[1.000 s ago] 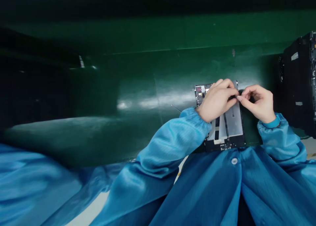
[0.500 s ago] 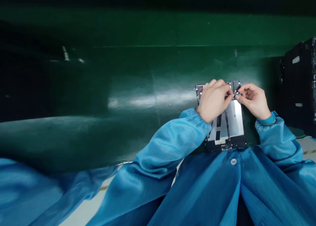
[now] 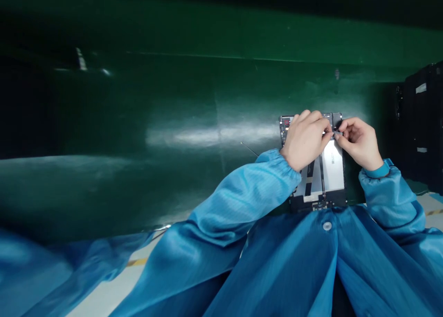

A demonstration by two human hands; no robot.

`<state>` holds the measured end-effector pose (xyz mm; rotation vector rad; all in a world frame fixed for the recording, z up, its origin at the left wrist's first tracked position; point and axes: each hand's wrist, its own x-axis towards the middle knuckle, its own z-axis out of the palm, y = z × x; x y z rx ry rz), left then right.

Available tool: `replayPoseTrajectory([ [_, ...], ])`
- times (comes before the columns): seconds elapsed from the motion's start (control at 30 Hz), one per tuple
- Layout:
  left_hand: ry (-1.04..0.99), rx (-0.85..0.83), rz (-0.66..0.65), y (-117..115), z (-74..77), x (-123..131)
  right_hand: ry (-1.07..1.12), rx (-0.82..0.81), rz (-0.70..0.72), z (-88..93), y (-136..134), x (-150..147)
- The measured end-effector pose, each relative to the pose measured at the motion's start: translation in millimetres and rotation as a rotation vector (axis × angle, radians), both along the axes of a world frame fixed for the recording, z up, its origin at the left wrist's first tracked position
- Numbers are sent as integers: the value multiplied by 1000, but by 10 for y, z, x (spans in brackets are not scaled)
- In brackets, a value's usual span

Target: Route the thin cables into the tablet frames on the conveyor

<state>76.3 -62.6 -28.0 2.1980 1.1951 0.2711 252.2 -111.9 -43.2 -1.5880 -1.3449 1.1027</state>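
An opened tablet [image 3: 334,169] lies on the green work surface close to my body, its silver plate, dark ribbon cables and circuit parts exposed. My left hand [image 3: 308,139] reaches across its upper part, thumb and fingertips pinched together near the right side. Opposite it, my right hand [image 3: 362,141] is at the tablet's upper right edge, thumb and forefinger closed close to the left fingertips. Whatever sits between the fingers of either hand is too small to make out. My left hand covers part of the circuit area.
On the right stands a stack of dark tablet-like panels [image 3: 420,123]. A thin rod-like tool [image 3: 248,148] lies beside my left sleeve on the green work surface [image 3: 180,100]. Blue cloth [image 3: 86,261] shows at lower left, and large dark shapes fill the far left.
The view has shifted slightly, so the tablet and both hands appear a little further right. Both hands keep their pinched pose at the same spot on the tablet.
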Motion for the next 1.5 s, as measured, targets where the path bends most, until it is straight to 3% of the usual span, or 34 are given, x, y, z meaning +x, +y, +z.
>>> replayPoseTrajectory([
  [0.17,-89,68,86,-26,160,-196,35,18,-29,-71,50,28],
  [0.27,-53,109,206,-164,259,-641,131,83,-218,-113,54,72],
  [0.33,57,76,223,-326,240,-993,124,119,-285,-51,23,44],
  [0.4,176,24,140,-516,164,-1278,93,111,-186,89,-35,-71],
  [0.5,176,-26,51,-763,73,-1455,61,36,191,333,-134,-388],
  [0.63,-56,-8,182,-902,193,-1339,-112,-17,658,420,-221,-816],
  [0.73,-183,-31,158,-915,328,-1231,-195,17,794,336,-242,-927],
  [0.8,-243,-24,196,-928,344,-1190,-210,50,817,299,-234,-884],
  [0.9,-351,-2,445,-973,244,-1146,-276,118,839,312,-191,-736],
  [0.97,-427,-134,572,-1014,134,-1109,-326,156,872,333,-151,-648],
  [1.07,-526,-509,537,-1081,-19,-1038,-362,222,908,324,-96,-602],
  [1.13,-585,-656,508,-1123,-85,-992,-367,292,902,285,-68,-624],
  [1.33,-682,-698,532,-1170,-135,-940,-363,439,853,140,-15,-710],
  [1.5,-686,-702,576,-1137,-158,-924,-378,427,841,102,18,-712],
])
